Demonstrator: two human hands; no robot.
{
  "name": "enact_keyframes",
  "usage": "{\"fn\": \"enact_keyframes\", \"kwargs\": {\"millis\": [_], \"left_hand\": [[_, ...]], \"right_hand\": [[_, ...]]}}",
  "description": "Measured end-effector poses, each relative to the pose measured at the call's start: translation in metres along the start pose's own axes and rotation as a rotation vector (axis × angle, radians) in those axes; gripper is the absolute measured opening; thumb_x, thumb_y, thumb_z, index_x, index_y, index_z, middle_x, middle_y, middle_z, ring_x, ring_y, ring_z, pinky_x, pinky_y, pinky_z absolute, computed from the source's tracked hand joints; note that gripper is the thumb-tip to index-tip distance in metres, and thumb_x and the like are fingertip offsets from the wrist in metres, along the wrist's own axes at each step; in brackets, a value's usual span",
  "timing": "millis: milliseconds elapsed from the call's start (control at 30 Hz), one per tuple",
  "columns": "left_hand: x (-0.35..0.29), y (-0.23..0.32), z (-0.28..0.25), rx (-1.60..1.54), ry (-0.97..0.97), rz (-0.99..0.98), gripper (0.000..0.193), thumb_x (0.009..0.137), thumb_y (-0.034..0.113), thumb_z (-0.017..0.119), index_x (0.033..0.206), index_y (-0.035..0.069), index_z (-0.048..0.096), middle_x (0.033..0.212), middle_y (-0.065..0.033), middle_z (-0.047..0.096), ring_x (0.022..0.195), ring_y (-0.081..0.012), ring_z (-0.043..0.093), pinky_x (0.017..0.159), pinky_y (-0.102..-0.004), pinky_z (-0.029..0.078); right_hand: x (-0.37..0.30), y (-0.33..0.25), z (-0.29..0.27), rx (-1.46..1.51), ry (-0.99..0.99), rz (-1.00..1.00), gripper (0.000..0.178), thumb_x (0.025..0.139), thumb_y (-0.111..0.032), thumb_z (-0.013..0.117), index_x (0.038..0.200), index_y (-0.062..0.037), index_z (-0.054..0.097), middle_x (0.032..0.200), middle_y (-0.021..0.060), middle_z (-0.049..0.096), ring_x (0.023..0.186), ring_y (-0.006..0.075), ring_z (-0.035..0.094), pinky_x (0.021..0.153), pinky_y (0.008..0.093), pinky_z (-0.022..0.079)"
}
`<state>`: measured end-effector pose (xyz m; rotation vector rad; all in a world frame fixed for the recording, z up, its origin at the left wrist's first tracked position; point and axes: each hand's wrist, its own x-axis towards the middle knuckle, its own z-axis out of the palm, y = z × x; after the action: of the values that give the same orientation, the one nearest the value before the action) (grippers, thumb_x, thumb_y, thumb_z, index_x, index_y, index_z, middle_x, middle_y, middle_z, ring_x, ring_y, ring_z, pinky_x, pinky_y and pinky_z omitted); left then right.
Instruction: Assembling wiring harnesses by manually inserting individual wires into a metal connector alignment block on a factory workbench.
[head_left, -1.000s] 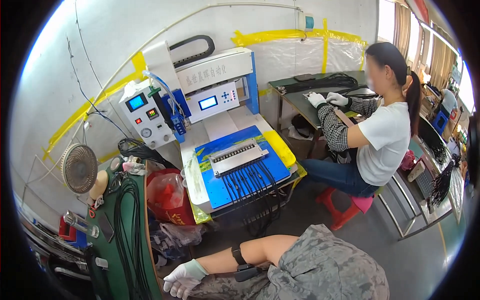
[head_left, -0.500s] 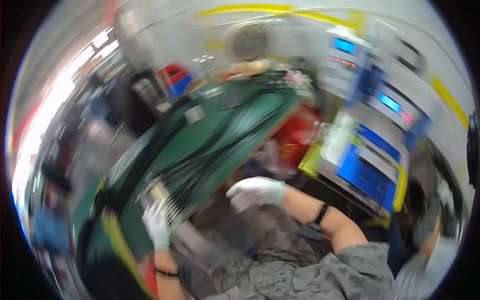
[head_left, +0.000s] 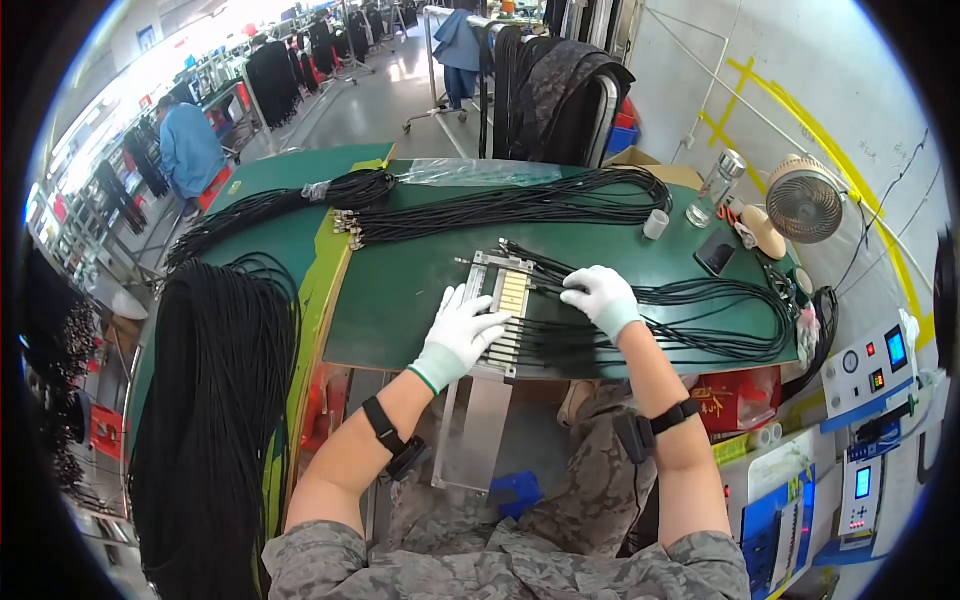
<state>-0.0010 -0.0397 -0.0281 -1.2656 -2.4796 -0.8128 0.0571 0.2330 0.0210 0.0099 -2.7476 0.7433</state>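
A metal fixture [head_left: 513,293] with a row of brass-coloured blocks lies at the table's near edge. Several black cables [head_left: 720,292] run from its slots toward the right and loop back there. My left hand [head_left: 458,332], in a white glove, rests on the fixture's left side with its fingers spread. Just right of the fixture, my right hand [head_left: 603,298], also gloved, is closed with its fingertips pinched at the black cables; its grip is partly hidden. Below the fixture a clear plastic chute [head_left: 468,435] slopes down toward my lap.
Cable bundles lie across the green table [head_left: 400,285] and a thick black bundle [head_left: 215,400] hangs over its left side. At the right are a glass bottle [head_left: 716,186], a phone [head_left: 715,253], a fan [head_left: 803,200] and machines [head_left: 870,365]. Someone in blue [head_left: 188,148] sits far left.
My view has swung left from the machines and steadied. My right hand has gone from above my lap to the cables beside the fixture. The left hand is still at the fixture.
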Motion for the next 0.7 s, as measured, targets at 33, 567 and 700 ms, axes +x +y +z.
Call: {"fn": "enact_keyframes", "kwargs": {"millis": [33,567,700], "left_hand": [[0.0,0.002,0.002,-0.015,0.011,0.008,0.031,0.092,0.032,0.062,0.118,0.019,0.071,0.126,-0.0118,0.06,0.125,-0.0428,0.045,0.114,-0.0531,0.026],[0.033,0.002,-0.021,0.001,0.273,0.002,0.012,0.084,0.02,0.069,0.084,0.008,0.069,0.117,-0.0129,0.065,0.123,-0.036,0.05,0.109,-0.046,0.034],[0.029,-0.015,-0.021,-0.128,0.266,0.062,0.009,0.082,0.014,0.07,0.08,0.006,0.068,0.116,-0.0131,0.065,0.121,-0.0357,0.051,0.108,-0.0455,0.036]], "right_hand": [[0.008,0.001,0.003,-0.327,0.0,-0.071,0.016,0.084,-0.027,0.071,0.093,-0.0133,0.073,0.083,0.0062,0.067,0.086,0.0251,0.063,0.079,0.0355,0.052],[0.011,-0.027,0.032,-0.04,-0.036,-0.268,0.014,0.081,-0.028,0.071,0.087,-0.015,0.07,0.08,0.0073,0.065,0.083,0.0302,0.061,0.075,0.0414,0.05],[0.021,-0.067,0.049,0.162,-0.008,-0.344,0.017,0.081,-0.03,0.07,0.086,-0.0148,0.071,0.08,0.0093,0.068,0.08,0.0315,0.064,0.073,0.0432,0.05]]}}
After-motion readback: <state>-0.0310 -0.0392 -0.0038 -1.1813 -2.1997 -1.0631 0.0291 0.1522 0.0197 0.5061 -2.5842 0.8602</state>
